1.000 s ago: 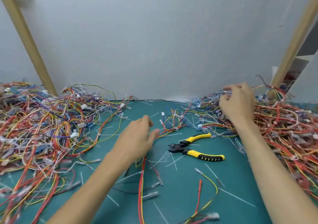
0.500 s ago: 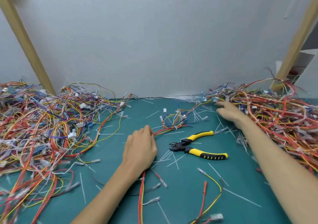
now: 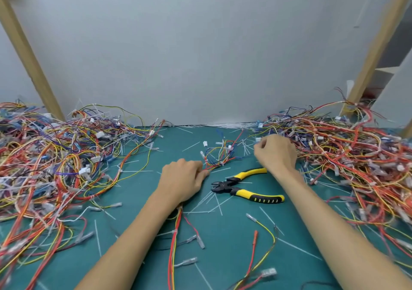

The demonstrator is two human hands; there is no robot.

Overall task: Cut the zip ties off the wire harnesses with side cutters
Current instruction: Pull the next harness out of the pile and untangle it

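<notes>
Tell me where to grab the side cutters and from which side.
The side cutters lie flat on the mat, head pointing left, handles splayed rightward near the right hand. Grip both yellow handles from above, coming from the right.

Nothing I can see here carries readable text: no words, labels, brand names, numbers or signs. Any marking on the side cutters [image 3: 231, 186] is too small to make out.
</notes>
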